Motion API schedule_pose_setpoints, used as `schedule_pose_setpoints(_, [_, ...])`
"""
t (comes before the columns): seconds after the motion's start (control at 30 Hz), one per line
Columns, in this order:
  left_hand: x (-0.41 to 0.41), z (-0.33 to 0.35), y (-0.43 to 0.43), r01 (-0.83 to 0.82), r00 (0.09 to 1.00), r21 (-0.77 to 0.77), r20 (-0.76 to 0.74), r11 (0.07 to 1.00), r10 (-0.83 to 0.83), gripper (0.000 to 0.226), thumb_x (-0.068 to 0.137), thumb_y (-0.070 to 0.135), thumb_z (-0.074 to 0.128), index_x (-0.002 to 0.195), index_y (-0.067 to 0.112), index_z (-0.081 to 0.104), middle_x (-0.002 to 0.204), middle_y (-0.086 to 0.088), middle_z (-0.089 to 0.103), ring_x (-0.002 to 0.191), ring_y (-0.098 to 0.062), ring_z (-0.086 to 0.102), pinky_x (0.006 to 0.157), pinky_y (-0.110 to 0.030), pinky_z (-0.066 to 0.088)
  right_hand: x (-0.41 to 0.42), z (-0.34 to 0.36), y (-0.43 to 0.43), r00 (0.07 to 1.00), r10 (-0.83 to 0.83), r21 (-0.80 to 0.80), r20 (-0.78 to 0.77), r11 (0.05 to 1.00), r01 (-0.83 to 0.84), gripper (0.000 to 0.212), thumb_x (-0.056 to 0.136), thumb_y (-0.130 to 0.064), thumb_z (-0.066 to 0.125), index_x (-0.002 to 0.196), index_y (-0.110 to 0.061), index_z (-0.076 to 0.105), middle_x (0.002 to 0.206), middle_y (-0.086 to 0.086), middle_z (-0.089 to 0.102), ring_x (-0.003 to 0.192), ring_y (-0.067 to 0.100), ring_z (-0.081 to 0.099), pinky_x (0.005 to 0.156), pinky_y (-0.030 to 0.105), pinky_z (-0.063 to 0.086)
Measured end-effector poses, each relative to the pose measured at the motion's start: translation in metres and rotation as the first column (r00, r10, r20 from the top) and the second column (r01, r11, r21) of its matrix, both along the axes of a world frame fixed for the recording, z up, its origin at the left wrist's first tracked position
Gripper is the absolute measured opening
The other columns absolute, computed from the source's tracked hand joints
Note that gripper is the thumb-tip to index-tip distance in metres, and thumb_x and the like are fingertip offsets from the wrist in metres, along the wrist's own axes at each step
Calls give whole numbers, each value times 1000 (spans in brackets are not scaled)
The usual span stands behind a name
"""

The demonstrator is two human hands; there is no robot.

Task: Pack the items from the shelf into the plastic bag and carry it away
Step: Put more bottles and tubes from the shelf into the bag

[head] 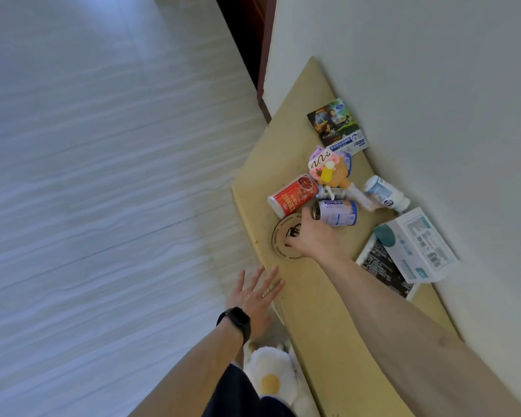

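A wooden shelf (313, 311) runs along the wall and carries a cluster of items. A red can (294, 197) and a blue-and-white can (339, 212) lie on their sides beside a round printed disc (280, 236). My right hand (313, 236) is over the disc with its fingers bent down onto it and its thumb at the end of the blue-and-white can; whether it holds anything is unclear. My left hand (253, 299), with a black watch on the wrist, is spread flat at the shelf's front edge and holds nothing.
Also on the shelf are a pink-and-orange toy (328, 168), a white bottle (385, 194), a teal-and-white box (418, 245) on a black booklet (382, 266), and a picture packet (333, 121). A fried-egg slipper (271, 374) is below on the pale floor (88, 176).
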State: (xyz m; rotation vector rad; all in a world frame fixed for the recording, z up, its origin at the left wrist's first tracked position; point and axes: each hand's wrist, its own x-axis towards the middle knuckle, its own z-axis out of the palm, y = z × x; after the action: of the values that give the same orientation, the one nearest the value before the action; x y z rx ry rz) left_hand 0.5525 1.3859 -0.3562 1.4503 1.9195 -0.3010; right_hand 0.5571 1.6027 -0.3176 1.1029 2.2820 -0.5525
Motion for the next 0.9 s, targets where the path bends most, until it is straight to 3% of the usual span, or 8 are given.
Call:
schedule_pose_setpoints(0.07, [1,0,-1,4,1000,-1,-6,1000,-4,80,99,50,37,151,34,-21,154,5,-36,148,-28,-21,112,-57,-16,8,4,-3,997,54,34,-58,998,-52,31,94,-37,56,116,-18,46,98,11,67,88,33,64,61,34,43])
schedule_pose_setpoints(0.1, [1,0,-1,6,1000,-1,-5,1000,-6,80,99,49,37,151,34,-21,153,5,-37,148,-28,-21,112,-57,-16,15,6,-5,994,75,48,-79,996,-71,21,96,-36,52,108,-19,48,96,11,67,84,32,62,60,34,41])
schedule_pose_setpoints(0.23, [0,-1,0,17,1000,-26,16,1000,-16,82,98,48,40,151,34,-22,153,4,-38,147,-29,-22,113,-58,-15,65,23,-14,993,37,30,-115,999,-33,20,99,-40,45,102,-21,50,97,5,65,87,30,61,63,35,38])
schedule_pose_setpoints(0.3, [-1,3,3,38,999,-49,19,998,-37,81,98,49,40,153,34,-18,157,3,-33,148,-30,-19,115,-58,-11,100,37,-20,990,-50,-14,-131,999,49,22,100,-44,41,97,-24,49,85,-1,63,81,25,61,62,35,41])
schedule_pose_setpoints(0.4, [-6,19,21,21,1000,-8,23,1000,-20,67,99,47,36,156,27,8,165,-3,-3,150,-31,1,120,-54,3,155,56,-35,944,-265,-130,-198,961,243,20,99,-45,46,91,-27,50,72,-8,56,70,14,55,61,33,44])
schedule_pose_setpoints(0.5, [-13,37,64,7,1000,158,7,987,-8,56,97,40,44,147,20,32,157,-6,27,144,-27,22,118,-45,21,202,74,-52,849,-467,-177,-249,883,434,19,97,-42,53,87,-26,51,71,-6,59,66,10,54,64,29,46])
schedule_pose_setpoints(0.67, [-13,56,160,82,995,324,-74,943,-61,70,88,31,58,150,22,26,159,-11,17,143,-32,25,115,-46,28,256,111,-75,624,-684,-197,-378,718,667,20,94,-39,60,82,-26,50,63,-3,61,56,8,50,58,23,42])
schedule_pose_setpoints(0.9, [-6,45,225,19,977,283,-208,959,42,63,86,33,59,141,15,33,137,-15,44,129,-34,41,97,-46,44,290,146,-97,335,-788,-241,-516,509,826,23,93,-38,63,79,-25,50,57,-11,52,50,8,39,51,20,35])
